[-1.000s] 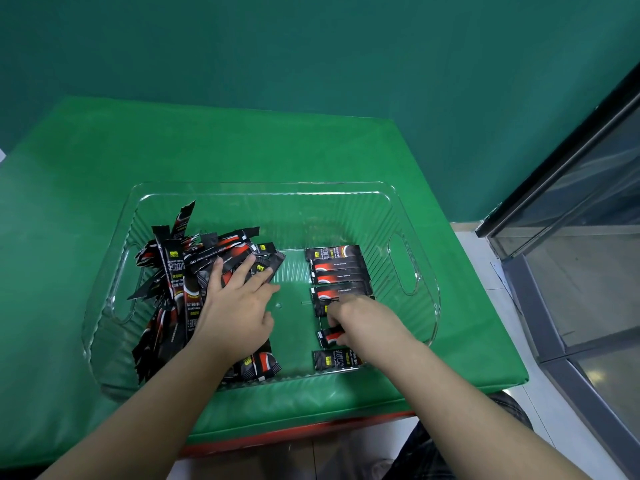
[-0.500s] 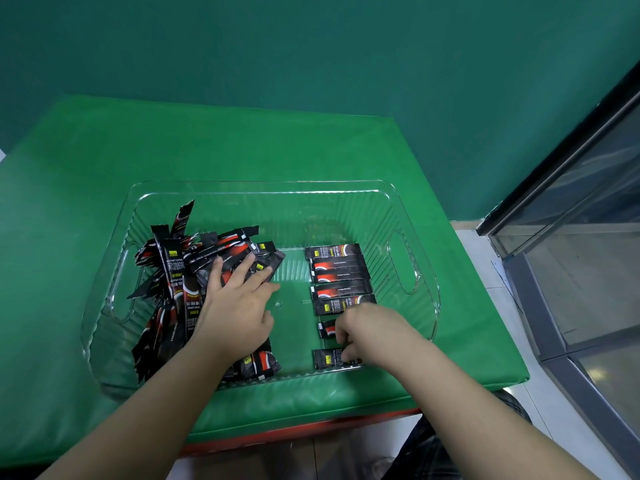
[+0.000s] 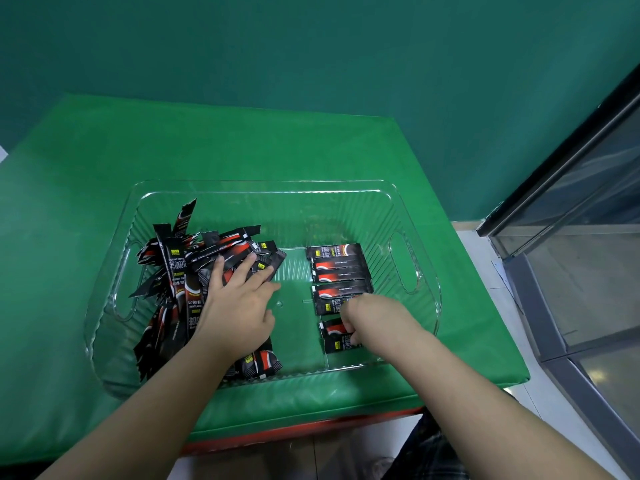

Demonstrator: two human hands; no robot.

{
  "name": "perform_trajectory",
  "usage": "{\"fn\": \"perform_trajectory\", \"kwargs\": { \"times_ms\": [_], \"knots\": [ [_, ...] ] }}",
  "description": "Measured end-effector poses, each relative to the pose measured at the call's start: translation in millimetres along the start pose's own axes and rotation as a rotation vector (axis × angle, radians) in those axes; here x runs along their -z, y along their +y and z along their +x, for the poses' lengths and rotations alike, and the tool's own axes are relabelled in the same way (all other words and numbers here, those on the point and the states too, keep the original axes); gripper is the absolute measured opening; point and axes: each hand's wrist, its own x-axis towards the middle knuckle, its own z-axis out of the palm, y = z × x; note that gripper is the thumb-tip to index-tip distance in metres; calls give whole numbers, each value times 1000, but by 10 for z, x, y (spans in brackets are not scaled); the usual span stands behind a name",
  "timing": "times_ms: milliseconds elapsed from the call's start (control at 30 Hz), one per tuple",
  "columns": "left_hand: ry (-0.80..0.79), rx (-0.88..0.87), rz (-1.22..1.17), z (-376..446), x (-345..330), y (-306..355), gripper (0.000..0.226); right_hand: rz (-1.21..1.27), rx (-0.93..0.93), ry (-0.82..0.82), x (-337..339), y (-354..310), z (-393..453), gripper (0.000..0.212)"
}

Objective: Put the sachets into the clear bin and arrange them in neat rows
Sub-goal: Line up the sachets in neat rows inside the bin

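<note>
The clear bin [image 3: 263,185] sits on the green table. A loose pile of black-and-red sachets [image 3: 180,271] fills its left half. My left hand [image 3: 239,306] rests flat on that pile with its fingers spread. In the right half, a neat row of sachets [image 3: 337,268] runs from far to near. My right hand [image 3: 377,317] is at the near end of the row, with curled fingers pinching a sachet [image 3: 330,329]. It covers the right ends of that sachet and of the lowest sachet [image 3: 334,345].
The green padded table [image 3: 242,140] ends just in front of the bin, with a red edge below it. A glass-fronted cabinet [image 3: 588,209] stands to the right on the tiled floor. A teal wall lies behind the table. The bin's middle strip is bare.
My right hand has shifted slightly away from me, from the lowest sachet to the one above it. The left hand stays on the pile.
</note>
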Motion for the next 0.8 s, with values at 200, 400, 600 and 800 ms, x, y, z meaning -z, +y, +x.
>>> {"fn": "perform_trajectory", "kwargs": {
  "times_ms": [200, 400, 600, 800],
  "knots": [
    [13, 8, -23, -9, 13, 15, 48, 233, 21, 122, 49, -168, -6, 15],
    [65, 29, -35, -18, -11, -3, 47, 638, 68, -98, 65, -694, 134, 29],
    [83, 29, -72, -15, -38, -19, 55, 606, -69, -65, -24, -887, 266, 31],
    [41, 68, -62, 0, 0, 4, 58, 565, -41, -103, 111, -667, 116, 18]
  ]
}}
